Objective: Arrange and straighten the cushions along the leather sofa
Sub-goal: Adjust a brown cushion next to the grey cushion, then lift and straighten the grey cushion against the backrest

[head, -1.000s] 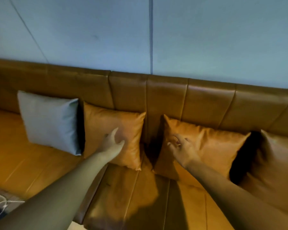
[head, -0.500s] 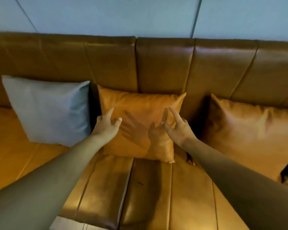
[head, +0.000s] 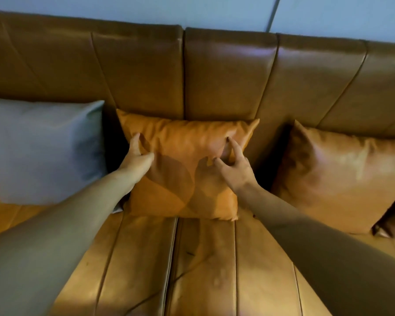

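Head view, the only one. My left hand (head: 136, 156) was on the upper left part of the centre orange cushion (head: 183, 169), thumb and fingers pinching a fold of its leather cover near the left edge. My right hand (head: 234, 166) was on the upper right part of the same cushion, index finger (head: 233, 143) extended with its tip pressed into the cover and the thumb below it, the two drawing a small ridge of material between them; the remaining fingers were curled. Both forearms reached in from the near edge of the sofa seat (head: 203, 265).

The centre orange cushion stood upright on the seat, leaning against the sofa backrest (head: 226, 76), roughly in line with the seam between two back panels. Its top edge sagged slightly in the middle and its corners were pointed. Shadows of both hands fell across its face.

The grey cushion (head: 41, 151) stood just beside it toward the left end of the seat, also against the backrest, with a dark gap between them. The right orange cushion (head: 338, 174) stood near it on the other side, leaning on the backrest, apart from the centre one. The blue-grey wall (head: 192, 10) showed above the backrest
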